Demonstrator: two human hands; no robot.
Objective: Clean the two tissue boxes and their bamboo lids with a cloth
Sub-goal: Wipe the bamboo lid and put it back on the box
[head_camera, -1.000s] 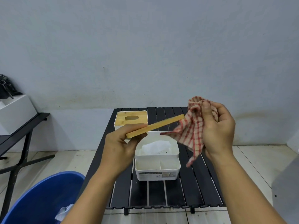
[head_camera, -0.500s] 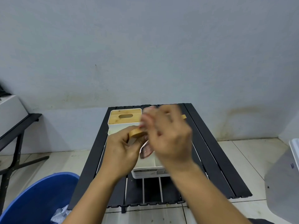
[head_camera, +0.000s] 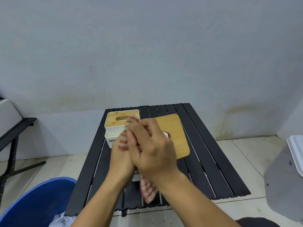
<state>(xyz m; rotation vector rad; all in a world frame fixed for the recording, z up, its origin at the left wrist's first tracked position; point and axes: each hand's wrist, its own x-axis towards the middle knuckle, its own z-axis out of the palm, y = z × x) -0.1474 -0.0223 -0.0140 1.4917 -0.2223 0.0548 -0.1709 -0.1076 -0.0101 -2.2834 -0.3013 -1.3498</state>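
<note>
Table point(head_camera: 213, 161). Lidded box point(head_camera: 114, 130) back left. Loose lid point(head_camera: 177, 138) lies just right of the hands. Right hand point(head_camera: 152, 149) clamped on cloth point(head_camera: 148, 192), pressed against left hand point(head_camera: 120, 159); left's grip hidden, cannot tell. Best: bunch cloth into a firm pad, then wipe lid along the grain, steadying its edge.

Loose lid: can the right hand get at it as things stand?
Probably yes. The lid lies on the table just beyond the right hand, nothing on top or between. But that hand grips the cloth against the left hand, so it would have to free up first.
</note>
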